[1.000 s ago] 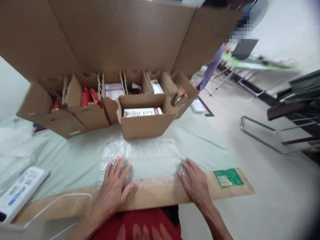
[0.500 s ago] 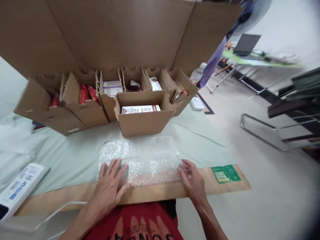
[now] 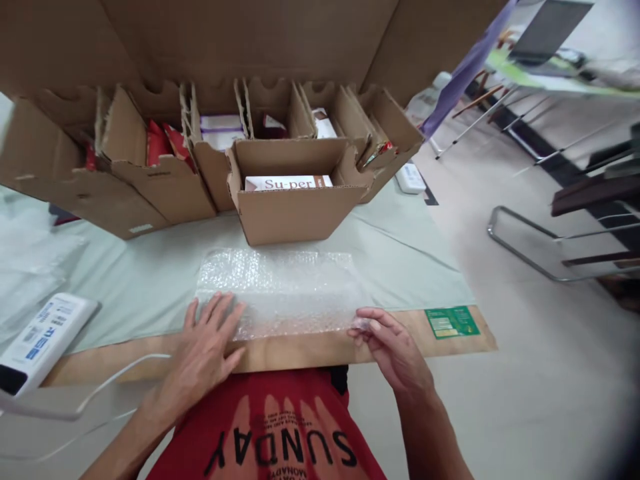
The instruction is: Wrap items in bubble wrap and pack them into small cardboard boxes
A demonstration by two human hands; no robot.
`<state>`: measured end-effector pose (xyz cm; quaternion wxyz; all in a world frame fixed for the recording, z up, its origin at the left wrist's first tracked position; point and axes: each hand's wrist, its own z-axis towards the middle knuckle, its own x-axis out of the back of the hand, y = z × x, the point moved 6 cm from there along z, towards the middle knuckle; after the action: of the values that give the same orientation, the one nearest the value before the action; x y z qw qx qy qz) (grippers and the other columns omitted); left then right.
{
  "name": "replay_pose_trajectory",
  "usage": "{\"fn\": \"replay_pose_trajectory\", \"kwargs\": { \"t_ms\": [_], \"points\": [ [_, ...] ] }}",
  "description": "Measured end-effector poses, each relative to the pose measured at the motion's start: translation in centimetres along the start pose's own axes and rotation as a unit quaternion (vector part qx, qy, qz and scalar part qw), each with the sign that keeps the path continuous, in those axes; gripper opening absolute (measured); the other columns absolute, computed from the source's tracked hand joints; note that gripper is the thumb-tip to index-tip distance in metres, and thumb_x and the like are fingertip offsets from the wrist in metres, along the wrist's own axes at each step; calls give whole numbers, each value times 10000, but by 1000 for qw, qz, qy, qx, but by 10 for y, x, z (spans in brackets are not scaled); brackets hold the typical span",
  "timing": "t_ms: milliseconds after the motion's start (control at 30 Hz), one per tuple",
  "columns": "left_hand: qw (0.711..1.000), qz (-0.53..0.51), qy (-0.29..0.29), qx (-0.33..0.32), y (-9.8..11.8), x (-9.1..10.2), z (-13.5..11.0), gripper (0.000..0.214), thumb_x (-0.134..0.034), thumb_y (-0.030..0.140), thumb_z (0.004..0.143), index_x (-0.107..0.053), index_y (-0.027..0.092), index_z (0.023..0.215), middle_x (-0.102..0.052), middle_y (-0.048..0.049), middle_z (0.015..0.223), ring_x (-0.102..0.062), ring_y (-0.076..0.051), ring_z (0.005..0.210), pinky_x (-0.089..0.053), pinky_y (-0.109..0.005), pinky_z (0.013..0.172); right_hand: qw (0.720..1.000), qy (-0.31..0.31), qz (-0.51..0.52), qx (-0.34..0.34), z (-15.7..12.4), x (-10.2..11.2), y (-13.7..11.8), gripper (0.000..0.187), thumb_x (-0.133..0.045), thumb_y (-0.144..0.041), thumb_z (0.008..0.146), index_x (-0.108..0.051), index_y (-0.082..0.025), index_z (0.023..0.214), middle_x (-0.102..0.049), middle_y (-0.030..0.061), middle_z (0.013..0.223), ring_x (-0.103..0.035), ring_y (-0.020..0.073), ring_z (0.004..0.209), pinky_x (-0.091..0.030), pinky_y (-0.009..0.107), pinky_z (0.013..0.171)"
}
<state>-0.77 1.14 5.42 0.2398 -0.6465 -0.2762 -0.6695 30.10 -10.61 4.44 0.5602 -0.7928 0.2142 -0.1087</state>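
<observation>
A sheet of bubble wrap (image 3: 290, 283) lies flat across the pale green cloth and the wooden table edge in front of me. My left hand (image 3: 207, 340) rests with fingers spread on its near left corner. At the near right corner my right hand (image 3: 387, 343) is closed, thumb against fingers. Between those fingertips is a small, crumpled, clear piece that looks like plastic; I cannot tell whether it joins the sheet. Just beyond the wrap stands an open cardboard bin (image 3: 295, 213) holding a white box marked "Su-per" (image 3: 287, 183).
Behind it, several cardboard bins (image 3: 155, 187) hold red packets and small boxes. A white device (image 3: 43, 340) with a cable lies at the left, by white plastic bags (image 3: 30, 260). A green packet (image 3: 453, 322) lies on the right table edge. Farther right stands a metal-framed chair (image 3: 530, 250).
My right hand has turned palm-up somewhat, and a small clear piece now shows between its fingertips. My left hand stays spread on the wrap. The camera view has tilted down.
</observation>
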Motion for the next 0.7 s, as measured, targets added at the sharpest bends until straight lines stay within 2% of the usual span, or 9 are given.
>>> {"fn": "replay_pose_trajectory", "kwargs": {
  "t_ms": [100, 167, 267, 367, 433, 533, 633, 700],
  "points": [
    [999, -10, 17, 29, -17, 5, -5, 509, -465, 163, 908, -573, 162, 1405, -566, -192, 1504, -513, -393, 1405, -329, -654, 1153, 999, -26, -21, 15, 1, 2, -4, 455, -678, -596, 838, -680, -201, 1064, -783, 117, 852, -755, 274, 782, -585, 387, 616],
    [998, -37, 31, 51, -26, 12, -7, 446, -412, 120, 919, -649, 167, 1293, -628, -170, 1445, -562, -355, 1368, -323, -629, 1174, 998, -42, -35, 24, -1, 4, -4, 522, -678, -618, 818, -653, -212, 1146, -792, 136, 948, -752, 286, 815, -598, 425, 660],
    [990, -96, 74, 66, -39, 25, -6, 332, -415, 159, 951, -709, 192, 1102, -716, -129, 1325, -635, -309, 1291, -327, -588, 1198, 995, -53, -81, 33, -6, 10, -8, 588, -754, -562, 797, -614, -243, 1269, -796, 122, 1053, -753, 267, 856, -613, 453, 792],
    [978, -181, 92, 55, -47, 35, -4, 266, -453, 252, 971, -709, 221, 1036, -789, -69, 1155, -727, -256, 1116, -392, -537, 1177, 987, -46, -151, 38, -11, 21, -15, 473, -750, -483, 855, -659, -238, 1249, -807, 86, 941, -767, 255, 868, -623, 418, 815],
    [967, -227, 95, 68, -52, 38, -1, 249, -492, 340, 971, -718, 242, 1014, -808, -30, 1047, -744, -234, 1027, -465, -486, 1124, 976, -10, -205, 69, -9, 29, -20, 359, -712, -465, 892, -724, -226, 1160, -788, 66, 835, -764, 244, 807, -626, 389, 763],
    [951, -259, 87, 146, -61, 38, 2, 284, -540, 461, 930, -729, 250, 926, -799, -19, 932, -735, -238, 950, -588, -371, 888, 934, 85, -302, 169, -1, 36, -30, 252, -691, -452, 893, -794, -235, 971, -750, 72, 867, -732, 240, 827, -610, 381, 738],
    [932, -280, 48, 226, -67, 34, 3, 316, -560, 516, 880, -717, 241, 876, -779, -20, 892, -723, -218, 851, -560, -273, 664, 893, 142, -344, 253, 6, 34, -35, 205, -713, -436, 863, -790, -246, 856, -709, 97, 1083, -687, 265, 1030, -577, 437, 910],
    [921, -288, 31, 260, -71, 31, 2, 330, -565, 537, 868, -711, 242, 879, -779, -14, 895, -718, -203, 813, -535, -251, 639, 896, 136, -329, 266, 13, 31, -33, 196, -719, -427, 860, -757, -238, 822, -683, 98, 1213, -661, 266, 1110, -538, 448, 989]
  ]
}}
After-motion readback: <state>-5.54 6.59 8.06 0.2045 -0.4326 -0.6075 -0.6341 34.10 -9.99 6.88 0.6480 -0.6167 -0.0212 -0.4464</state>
